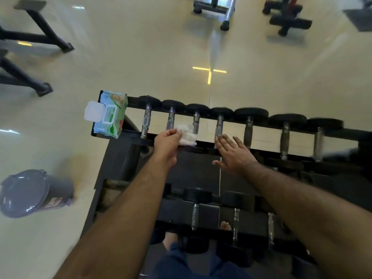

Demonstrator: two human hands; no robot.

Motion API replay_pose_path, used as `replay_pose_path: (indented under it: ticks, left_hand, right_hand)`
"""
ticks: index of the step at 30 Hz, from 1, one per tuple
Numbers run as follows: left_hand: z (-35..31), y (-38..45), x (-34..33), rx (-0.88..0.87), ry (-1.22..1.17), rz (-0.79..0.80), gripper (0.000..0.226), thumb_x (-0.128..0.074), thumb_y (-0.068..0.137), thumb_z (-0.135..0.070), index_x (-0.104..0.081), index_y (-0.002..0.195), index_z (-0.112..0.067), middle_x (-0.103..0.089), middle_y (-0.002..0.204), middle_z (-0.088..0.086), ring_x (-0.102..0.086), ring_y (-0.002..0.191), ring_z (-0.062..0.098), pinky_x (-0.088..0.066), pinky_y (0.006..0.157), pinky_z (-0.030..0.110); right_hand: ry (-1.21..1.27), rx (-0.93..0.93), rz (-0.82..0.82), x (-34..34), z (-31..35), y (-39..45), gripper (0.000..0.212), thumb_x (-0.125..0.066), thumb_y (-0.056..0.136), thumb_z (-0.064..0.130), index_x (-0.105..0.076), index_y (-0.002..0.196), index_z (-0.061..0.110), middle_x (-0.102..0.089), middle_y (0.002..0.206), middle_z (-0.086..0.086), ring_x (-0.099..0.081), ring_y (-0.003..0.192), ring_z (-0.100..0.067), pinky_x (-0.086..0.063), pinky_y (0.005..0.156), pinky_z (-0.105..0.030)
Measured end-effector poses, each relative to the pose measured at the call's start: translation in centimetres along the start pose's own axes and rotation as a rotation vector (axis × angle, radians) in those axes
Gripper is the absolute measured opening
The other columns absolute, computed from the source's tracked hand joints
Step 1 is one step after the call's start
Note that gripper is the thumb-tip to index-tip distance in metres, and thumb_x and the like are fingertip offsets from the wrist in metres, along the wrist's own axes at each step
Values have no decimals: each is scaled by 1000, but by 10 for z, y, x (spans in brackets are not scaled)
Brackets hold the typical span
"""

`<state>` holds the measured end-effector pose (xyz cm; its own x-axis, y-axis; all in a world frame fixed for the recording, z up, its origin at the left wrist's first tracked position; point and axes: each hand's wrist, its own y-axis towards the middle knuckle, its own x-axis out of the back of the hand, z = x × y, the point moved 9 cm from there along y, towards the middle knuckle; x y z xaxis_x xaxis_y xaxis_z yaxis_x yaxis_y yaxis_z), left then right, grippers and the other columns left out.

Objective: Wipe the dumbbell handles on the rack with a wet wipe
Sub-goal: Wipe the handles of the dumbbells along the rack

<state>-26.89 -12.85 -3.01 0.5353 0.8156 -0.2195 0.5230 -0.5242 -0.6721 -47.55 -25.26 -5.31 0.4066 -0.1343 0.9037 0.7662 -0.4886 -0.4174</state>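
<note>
Presently the left hand (168,138) pinches a crumpled white wet wipe (187,134) between thumb and fingertips, holding it at the near end of the third dumbbell handle (195,123) from the left on the top tier of the rack (120,158). That handle's long axis runs from 12 to 6 o'clock, and the wipe sits at its 6 o'clock end, apparently touching it. The right hand (234,154) is spread flat and holds nothing; it hovers at 3 o'clock from the wipe, just below the fourth handle (219,126). The left hand is therefore the nearer one for the stroke, which should likely travel toward 12 o'clock along the handle. An open wipe packet (109,114) rests at the rack's left end, at 9 o'clock.
</note>
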Motion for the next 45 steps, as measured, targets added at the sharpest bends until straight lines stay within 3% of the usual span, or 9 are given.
replay_pose_path:
  ticks: [7, 13, 17, 25, 30, 34, 37, 40, 45]
  left_hand:
    - [20, -11, -40, 14, -194, -137, 24, -58, 106, -9, -59, 131, -8, -65, 126, 20, -70, 108, 37, -66, 79, 48]
    - [40, -16, -71, -51, -274, -202, 14, -56, 108, -13, -62, 121, -10, -69, 121, 21, -72, 104, 34, -64, 79, 44]
    - [42, 0, -72, -122, -258, -219, 33, -71, 99, -15, -64, 129, -5, -74, 119, 19, -75, 102, 30, -63, 72, 36]
    - [4, 18, -61, -384, 355, -303, 26, -74, 96, -10, -73, 121, -14, -77, 104, -2, -76, 97, 12, -64, 87, 34]
    - [-7, 20, -70, -522, 555, -288, 19, -73, 97, -13, -74, 104, -30, -75, 93, -11, -74, 92, 7, -64, 88, 33]
    - [-16, 25, -81, -644, 729, -267, 17, -72, 98, -22, -79, 112, -17, -71, 88, -16, -68, 86, -2, -61, 83, 25]
    - [-22, 32, -86, -733, 804, -262, 19, -70, 98, -20, -80, 113, -15, -75, 91, -11, -67, 84, -5, -53, 76, 7]
    - [-24, 44, -91, -786, 908, -262, 22, -67, 96, -15, -82, 112, -18, -77, 92, -10, -67, 83, -2, -48, 72, 1]
    - [-38, 46, -106, -1007, 1104, -314, 21, -65, 94, -13, -80, 108, -16, -75, 98, -1, -64, 92, 13, -38, 76, 12]
  right_hand:
    - [37, 46, -17, 0, -43, 6, 91, -21, 105, 75, 8, 170, 18, 14, 178, -5, 21, 162, -22, 15, 130, -48]
    - [77, 221, -76, -6, -48, 30, 111, -21, 95, 90, 11, 170, 14, 15, 177, -8, 22, 161, -22, 10, 133, -47]
    - [126, 312, -75, -10, -36, 48, 125, -24, 86, 100, 9, 171, 14, 16, 176, -6, 17, 163, -22, 10, 133, -46]
    - [12, 335, -14, -24, -53, 34, 128, -22, 84, 101, 9, 170, 11, 16, 177, -10, 18, 164, -25, 10, 132, -49]
    - [-4, 340, 18, -32, -53, 30, 138, -25, 76, 106, 14, 169, 13, 22, 176, -9, 23, 162, -24, 11, 132, -50]
    - [27, 311, -28, -25, -53, 33, 130, -35, 83, 99, 13, 170, 15, 24, 174, -7, 28, 158, -18, 15, 130, -44]
    - [18, 293, -27, -26, -50, 36, 123, -36, 87, 94, 12, 170, 17, 28, 169, -3, 28, 156, -18, 14, 130, -45]
    - [26, 264, -34, -29, -49, 35, 113, -46, 94, 81, 10, 171, 19, 23, 173, -4, 24, 160, -20, 13, 130, -45]
    - [34, 248, -56, -25, -51, 32, 103, -55, 99, 59, 7, 172, 19, 15, 178, -6, 18, 164, -23, 12, 131, -45]
